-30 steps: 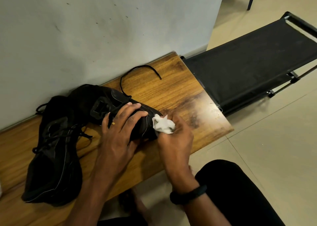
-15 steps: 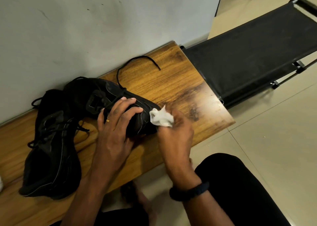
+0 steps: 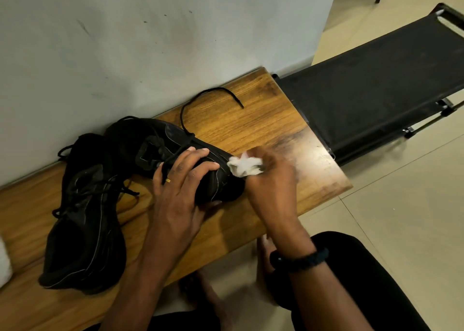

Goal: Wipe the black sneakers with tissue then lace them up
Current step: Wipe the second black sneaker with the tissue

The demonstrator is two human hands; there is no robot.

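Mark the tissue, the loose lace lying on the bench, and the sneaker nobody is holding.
tissue (image 3: pixel 244 166), head view, middle of the crumpled white wad.
loose lace (image 3: pixel 217 88), head view, top of its arc.
unheld sneaker (image 3: pixel 82 242), head view, side of its upper.

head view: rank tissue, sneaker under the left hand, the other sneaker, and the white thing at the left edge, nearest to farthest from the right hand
From the right hand:
1. tissue, pinched in its fingers.
2. held sneaker, its toe against the tissue, just left.
3. second sneaker, farther left, beyond the held one.
4. white object, at the far left edge.
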